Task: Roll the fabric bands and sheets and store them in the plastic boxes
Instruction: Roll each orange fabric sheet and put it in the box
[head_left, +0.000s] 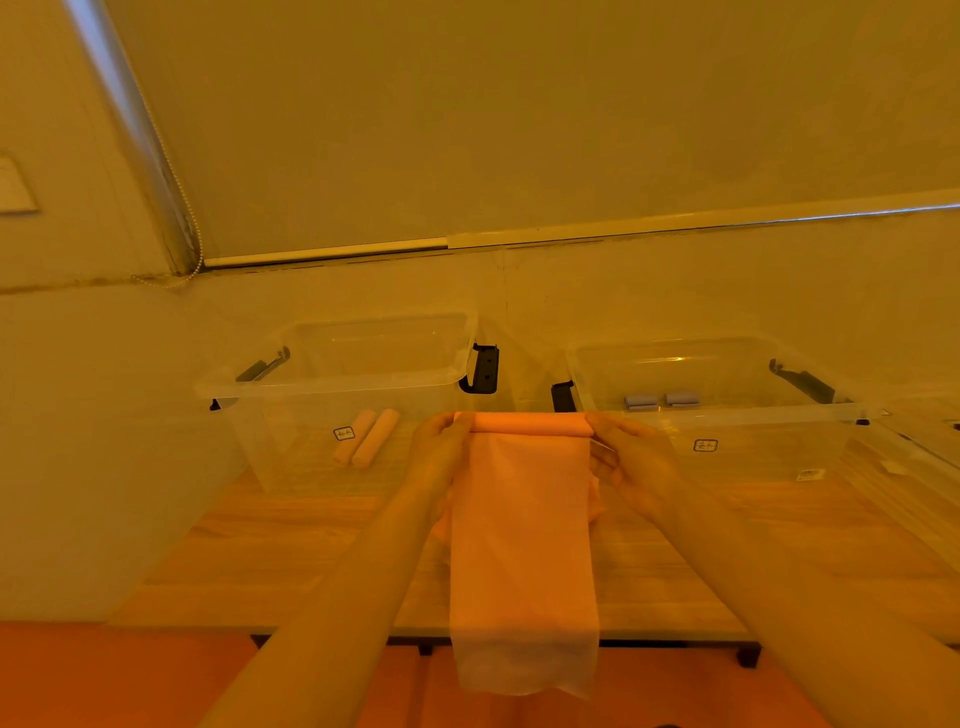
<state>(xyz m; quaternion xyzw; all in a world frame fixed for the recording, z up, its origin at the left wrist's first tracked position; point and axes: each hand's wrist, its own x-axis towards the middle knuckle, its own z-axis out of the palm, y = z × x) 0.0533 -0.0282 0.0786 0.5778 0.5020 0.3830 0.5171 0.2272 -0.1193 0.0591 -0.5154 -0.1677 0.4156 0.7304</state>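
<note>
Wooden table carries two clear plastic boxes at the far side: left box has two pink rolls in it, right box has two grey-blue rolls

Pink fabric sheet is held up between the boxes and the camera, top end wound into a roll, the rest hanging loose past the near table edge. Reads as light, thin, limp (slightly see-through at the bottom hem), so it'll sag and unwind if tension drops; best held at the two roll ends, not mid-span

Left hand pinches the left end of the roll, fingers curled round it. Right hand grips the right end, fingers curled, thumb on top. Roll spans straight between both sets of fingertips, tail dropping below them
</note>
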